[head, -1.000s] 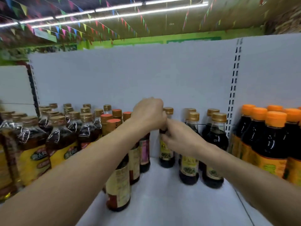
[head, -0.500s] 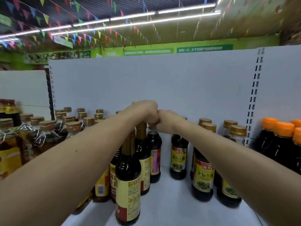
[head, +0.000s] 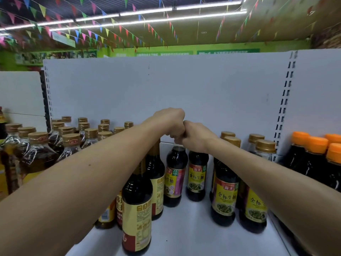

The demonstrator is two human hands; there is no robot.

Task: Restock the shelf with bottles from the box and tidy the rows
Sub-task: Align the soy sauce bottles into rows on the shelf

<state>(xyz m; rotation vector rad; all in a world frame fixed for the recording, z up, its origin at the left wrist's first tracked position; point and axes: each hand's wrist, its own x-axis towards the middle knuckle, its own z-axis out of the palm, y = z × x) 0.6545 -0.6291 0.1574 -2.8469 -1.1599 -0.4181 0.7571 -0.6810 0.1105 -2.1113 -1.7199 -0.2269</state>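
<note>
Reached both arms far out over the white shelf (head: 184, 230). Curled the left hand (head: 170, 123) and the right hand (head: 196, 138) into tight fists, with knuckles touching, right on top of the dark bottles at the back of the middle gap. Set the fists just above the purple-label bottle (head: 174, 182) and the green-label bottle (head: 196, 176), standing side by side. Hid the caps under the fingers, so could not tell for sure what each fist had hold of; maybe a bottle top each, maybe nothing. Saw no box anywhere. Judged the job about half done. Found plenty standing up already: gold-cap bottles (head: 70, 137) packed close on the left, orange-cap bottles (head: 317, 145) packed close on the right, and a front pair (head: 225, 196) with green labels near the right side. Found lots left to do too: a wide bare patch of shelf down the middle and front, wobbly rows not lined up, and one front bottle (head: 137, 209) turned the wrong way, back label facing out. Needed more bottles to fill the gap, then a bit of pushing and turning to make neat lines.
</note>
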